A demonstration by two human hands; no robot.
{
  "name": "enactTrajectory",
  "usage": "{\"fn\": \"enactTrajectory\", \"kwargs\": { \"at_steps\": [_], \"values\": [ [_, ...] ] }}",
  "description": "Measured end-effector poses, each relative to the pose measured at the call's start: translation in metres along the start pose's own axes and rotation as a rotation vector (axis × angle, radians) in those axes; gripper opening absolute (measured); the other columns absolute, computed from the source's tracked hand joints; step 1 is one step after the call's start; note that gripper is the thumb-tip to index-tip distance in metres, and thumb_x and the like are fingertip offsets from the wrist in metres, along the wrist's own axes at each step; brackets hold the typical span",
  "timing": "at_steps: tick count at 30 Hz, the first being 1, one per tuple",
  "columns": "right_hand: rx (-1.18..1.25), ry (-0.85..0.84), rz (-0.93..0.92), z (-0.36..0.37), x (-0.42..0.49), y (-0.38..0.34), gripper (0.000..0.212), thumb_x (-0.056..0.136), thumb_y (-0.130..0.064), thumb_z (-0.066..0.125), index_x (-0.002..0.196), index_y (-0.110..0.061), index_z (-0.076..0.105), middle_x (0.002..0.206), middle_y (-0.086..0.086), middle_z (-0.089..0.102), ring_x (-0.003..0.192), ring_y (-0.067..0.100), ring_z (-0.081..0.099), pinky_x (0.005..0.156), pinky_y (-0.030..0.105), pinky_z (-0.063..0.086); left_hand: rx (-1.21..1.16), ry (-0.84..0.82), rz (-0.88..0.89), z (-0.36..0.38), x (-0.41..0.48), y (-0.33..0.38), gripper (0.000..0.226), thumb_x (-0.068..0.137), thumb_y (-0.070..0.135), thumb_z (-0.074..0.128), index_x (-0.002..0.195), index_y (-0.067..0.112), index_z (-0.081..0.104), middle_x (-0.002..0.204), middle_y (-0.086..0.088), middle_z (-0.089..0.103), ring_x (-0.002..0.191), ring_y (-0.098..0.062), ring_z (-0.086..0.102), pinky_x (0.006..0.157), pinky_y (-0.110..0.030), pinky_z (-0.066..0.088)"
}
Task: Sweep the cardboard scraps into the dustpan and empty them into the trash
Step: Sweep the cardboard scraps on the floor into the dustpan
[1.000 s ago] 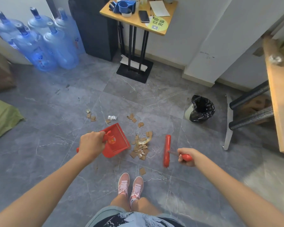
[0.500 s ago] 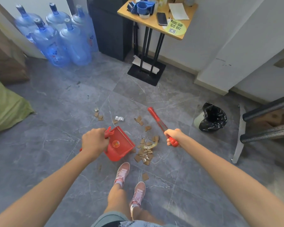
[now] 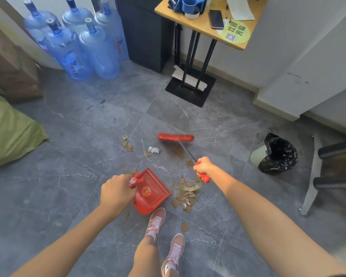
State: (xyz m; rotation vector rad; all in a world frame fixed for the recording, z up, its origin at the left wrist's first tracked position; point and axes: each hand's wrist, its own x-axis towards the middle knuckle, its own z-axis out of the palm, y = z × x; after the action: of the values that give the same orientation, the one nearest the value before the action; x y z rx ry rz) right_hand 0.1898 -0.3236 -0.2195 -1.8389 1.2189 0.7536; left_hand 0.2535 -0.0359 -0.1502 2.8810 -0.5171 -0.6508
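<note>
A red dustpan (image 3: 150, 191) rests on the grey tiled floor, its mouth facing right toward a heap of cardboard scraps (image 3: 185, 197). My left hand (image 3: 117, 191) grips the dustpan's handle. My right hand (image 3: 203, 167) holds the red grip of a small brush whose metal shaft runs up-left to the red brush head (image 3: 175, 137), which sits on the floor beyond the scattered scraps (image 3: 128, 145). More loose scraps and a crumpled silver wrapper (image 3: 153, 149) lie between brush head and dustpan. The trash bin with a black bag (image 3: 278, 153) stands to the right.
Several blue water jugs (image 3: 84, 43) line the far left wall. A wooden table on a black stand (image 3: 190, 88) is straight ahead. A green sack (image 3: 10, 132) lies at left, chair legs (image 3: 336, 166) at right. My pink shoes (image 3: 164, 232) stand just behind the dustpan.
My right hand swung the brush from beside the scrap heap out to the far side of the scattered scraps, its head now lying crosswise. I stepped forward; the dustpan stays beside the heap.
</note>
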Motion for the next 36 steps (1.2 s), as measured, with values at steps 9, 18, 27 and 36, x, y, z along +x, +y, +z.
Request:
{"fn": "enactTrajectory", "kwargs": {
  "at_steps": [9, 18, 27, 36],
  "values": [
    [-0.157, -0.026, 0.105, 0.027, -0.009, 0.099, 0.016, 0.087, 0.001, 0.049, 0.076, -0.011, 0.047, 0.059, 0.010, 0.044, 0.046, 0.022, 0.044, 0.043, 0.030, 0.038, -0.010, 0.023, 0.028, 0.011, -0.005, -0.005, 0.030, 0.084, 0.027, 0.049, 0.056, 0.017, 0.043, 0.057, -0.004, 0.057, 0.060, -0.034, 0.058, 0.049, -0.029, 0.036],
    [-0.353, -0.055, 0.093, 0.055, -0.076, 0.226, 0.010, 0.088, -0.015, 0.054, 0.097, -0.016, 0.059, 0.107, 0.016, 0.067, 0.101, 0.027, 0.064, 0.084, 0.029, 0.048, 0.036, 0.034, 0.086, 0.026, -0.055, -0.005, 0.012, 0.080, 0.026, 0.055, 0.073, 0.020, 0.062, 0.070, -0.008, 0.067, 0.073, -0.035, 0.064, 0.056, -0.033, 0.043],
    [-0.116, 0.036, 0.120, 0.044, -0.117, 0.253, 0.011, 0.088, -0.008, 0.048, 0.083, -0.013, 0.056, 0.054, 0.006, 0.047, 0.036, 0.019, 0.041, 0.031, 0.021, 0.034, 0.059, 0.114, 0.073, 0.036, -0.098, -0.009, 0.012, 0.078, 0.027, 0.059, 0.083, 0.023, 0.068, 0.071, -0.006, 0.069, 0.073, -0.032, 0.066, 0.059, -0.034, 0.047],
    [-0.043, 0.117, 0.089, 0.017, -0.123, 0.182, 0.028, 0.083, -0.008, 0.045, 0.103, -0.005, 0.063, 0.062, 0.013, 0.053, 0.040, 0.019, 0.043, 0.038, 0.019, 0.034, 0.006, 0.160, 0.000, 0.036, -0.117, -0.025, 0.012, 0.082, 0.026, 0.057, 0.084, 0.022, 0.068, 0.076, -0.010, 0.070, 0.076, -0.035, 0.066, 0.061, -0.035, 0.047]
  ]
}}
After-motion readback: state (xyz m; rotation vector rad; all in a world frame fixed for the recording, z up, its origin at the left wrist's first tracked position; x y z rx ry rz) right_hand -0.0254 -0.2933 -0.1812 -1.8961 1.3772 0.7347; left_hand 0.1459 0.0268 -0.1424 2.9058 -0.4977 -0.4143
